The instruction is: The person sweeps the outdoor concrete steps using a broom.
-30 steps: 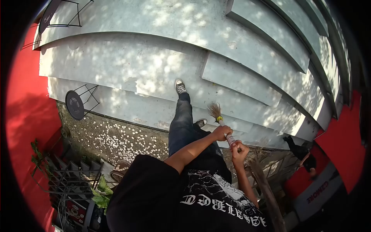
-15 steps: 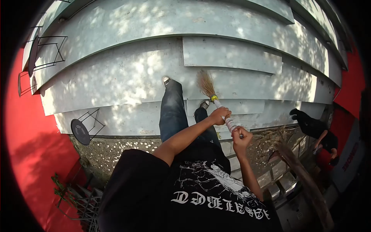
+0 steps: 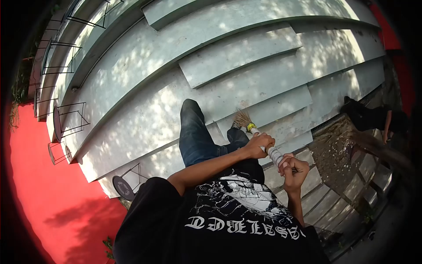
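Observation:
Both hands are wrapped round the handle of a straw broom (image 3: 276,155), whose grip is bound in white tape. My left hand (image 3: 259,145) holds it lower down, nearer the yellow band (image 3: 251,127). Higher up, close to my body, my right hand (image 3: 293,170) is closed round the top end of the handle. The bristles (image 3: 243,117) point away from me toward the pale steps, overlapping my right shoe (image 3: 237,126) in this view. My left knee (image 3: 191,115) is bent forward, and that foot is hidden.
Wide pale concrete steps (image 3: 246,53) rise ahead. A round black stool (image 3: 123,188) stands at left, with more dark metal furniture (image 3: 57,123) beyond. Red ground (image 3: 39,176) lies at far left. Another person in black (image 3: 373,116) is at right, near a tree trunk (image 3: 382,152).
The view has turned, so the steps now slant. The broom's bristles have come closer to my feet, and both hands keep their hold. My left knee has lifted or bent forward.

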Demonstrator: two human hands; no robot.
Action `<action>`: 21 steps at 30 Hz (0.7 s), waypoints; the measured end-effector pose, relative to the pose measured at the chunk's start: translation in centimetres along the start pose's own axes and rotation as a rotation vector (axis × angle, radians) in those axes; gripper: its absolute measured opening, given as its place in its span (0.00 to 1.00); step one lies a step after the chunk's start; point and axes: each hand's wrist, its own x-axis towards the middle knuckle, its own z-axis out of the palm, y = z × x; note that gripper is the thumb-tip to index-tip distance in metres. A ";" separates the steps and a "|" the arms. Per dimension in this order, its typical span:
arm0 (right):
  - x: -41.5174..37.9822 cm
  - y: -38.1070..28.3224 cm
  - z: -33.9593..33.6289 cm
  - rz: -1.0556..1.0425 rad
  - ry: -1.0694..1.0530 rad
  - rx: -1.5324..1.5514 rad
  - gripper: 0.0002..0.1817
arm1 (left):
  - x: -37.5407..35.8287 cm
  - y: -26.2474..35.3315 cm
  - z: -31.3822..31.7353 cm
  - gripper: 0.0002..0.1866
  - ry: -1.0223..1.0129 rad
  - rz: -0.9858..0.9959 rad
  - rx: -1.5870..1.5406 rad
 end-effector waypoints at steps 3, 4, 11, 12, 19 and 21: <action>-1.7 3.4 -0.7 -0.006 -0.039 0.150 0.19 | -2.1 -0.8 -0.7 0.20 0.000 -0.143 0.153; -2.1 5.6 -0.2 0.012 -0.040 0.148 0.18 | -2.7 -1.9 -0.5 0.20 0.036 -0.219 0.197; -7.5 10.5 2.0 0.107 0.151 -0.036 0.16 | -2.6 -6.9 5.7 0.15 -0.073 -0.118 0.140; -8.3 9.3 0.7 0.151 0.185 -0.077 0.16 | -1.8 -6.5 8.0 0.14 -0.047 -0.036 0.057; -11.9 6.1 -6.2 0.042 0.349 -0.086 0.15 | 1.7 0.4 15.8 0.20 -0.101 0.150 -0.171; -12.5 6.5 -6.3 0.046 0.355 -0.059 0.16 | 2.1 1.4 15.4 0.19 -0.092 0.180 -0.188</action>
